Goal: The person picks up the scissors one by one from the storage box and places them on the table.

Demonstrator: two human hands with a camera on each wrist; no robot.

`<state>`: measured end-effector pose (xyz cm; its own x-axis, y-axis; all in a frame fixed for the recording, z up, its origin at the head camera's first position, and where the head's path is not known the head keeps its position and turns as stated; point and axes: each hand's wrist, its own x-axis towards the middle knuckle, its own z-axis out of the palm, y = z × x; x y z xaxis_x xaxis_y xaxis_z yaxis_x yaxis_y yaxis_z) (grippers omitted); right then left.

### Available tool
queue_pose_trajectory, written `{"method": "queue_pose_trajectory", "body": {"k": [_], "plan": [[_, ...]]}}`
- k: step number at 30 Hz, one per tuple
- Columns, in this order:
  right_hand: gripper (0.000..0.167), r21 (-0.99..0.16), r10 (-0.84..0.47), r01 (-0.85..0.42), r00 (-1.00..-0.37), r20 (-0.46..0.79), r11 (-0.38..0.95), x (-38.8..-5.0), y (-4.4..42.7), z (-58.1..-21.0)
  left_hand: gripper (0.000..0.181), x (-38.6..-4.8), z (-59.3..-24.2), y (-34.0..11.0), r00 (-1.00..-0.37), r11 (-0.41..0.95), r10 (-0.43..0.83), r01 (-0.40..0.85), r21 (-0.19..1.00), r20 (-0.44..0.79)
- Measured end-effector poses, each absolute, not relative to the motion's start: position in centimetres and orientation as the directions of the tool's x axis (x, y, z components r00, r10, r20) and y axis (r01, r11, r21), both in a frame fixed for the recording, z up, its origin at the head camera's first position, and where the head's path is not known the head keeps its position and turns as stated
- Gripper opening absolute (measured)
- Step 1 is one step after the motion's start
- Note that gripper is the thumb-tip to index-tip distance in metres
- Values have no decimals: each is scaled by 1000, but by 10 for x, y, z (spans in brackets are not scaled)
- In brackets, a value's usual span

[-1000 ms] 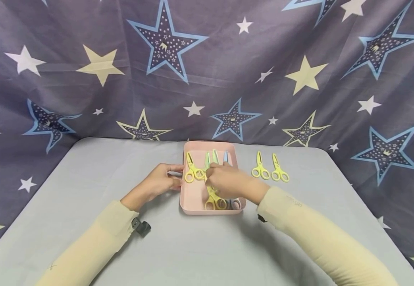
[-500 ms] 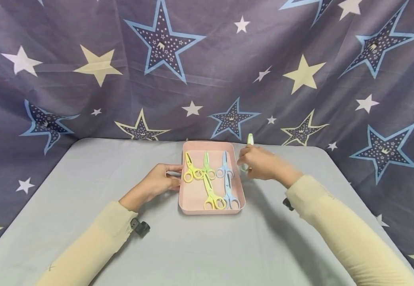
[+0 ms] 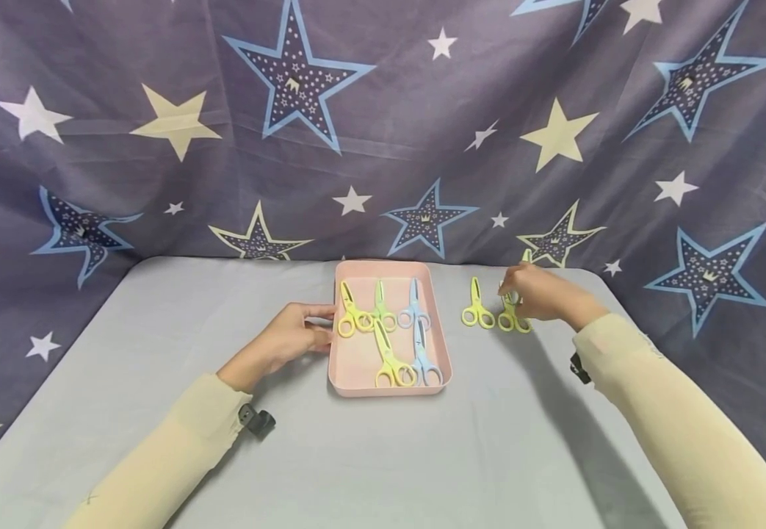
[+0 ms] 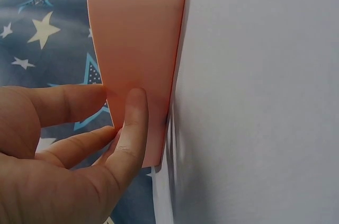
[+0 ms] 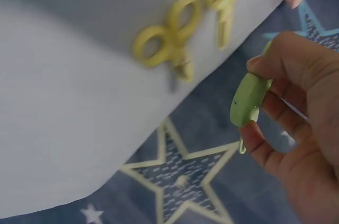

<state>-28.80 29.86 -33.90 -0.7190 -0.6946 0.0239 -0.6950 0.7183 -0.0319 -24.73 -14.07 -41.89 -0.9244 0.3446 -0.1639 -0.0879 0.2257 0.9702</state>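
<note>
Head view: right hand, pinching green scissors, partly hides yellow scissors; spread left hand touches tray.

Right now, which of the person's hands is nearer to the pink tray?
Left. The left hand touches the left outer side of the pink tray. The right hand is apart from it, off past its right side, holding green scissors.

The right hand partly hides the green scissors it holds.
</note>
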Motion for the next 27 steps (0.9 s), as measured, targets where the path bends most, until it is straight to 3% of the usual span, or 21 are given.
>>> {"method": "queue_pose_trajectory", "body": {"k": [4, 12, 21, 27], "plan": [[26, -54, -693, -694, -720, 28, 718, -292, 314, -346, 59, -246, -419, -142, -926, 220, 339, -93, 971, -166], [23, -89, -620, -618, -785, 15, 781, -290, 336, -361, 59, -247, -419, -141, -926, 222, 344, -82, 971, -157], [28, -75, -685, -683, -728, -11, 727, -290, 358, -382, 60, -246, -419, -138, -924, 228, 342, -96, 969, -172], [33, -93, -684, -680, -729, -17, 727, -289, 362, -390, 60, -247, -419, -139, -925, 230, 335, -104, 968, -179]]}}
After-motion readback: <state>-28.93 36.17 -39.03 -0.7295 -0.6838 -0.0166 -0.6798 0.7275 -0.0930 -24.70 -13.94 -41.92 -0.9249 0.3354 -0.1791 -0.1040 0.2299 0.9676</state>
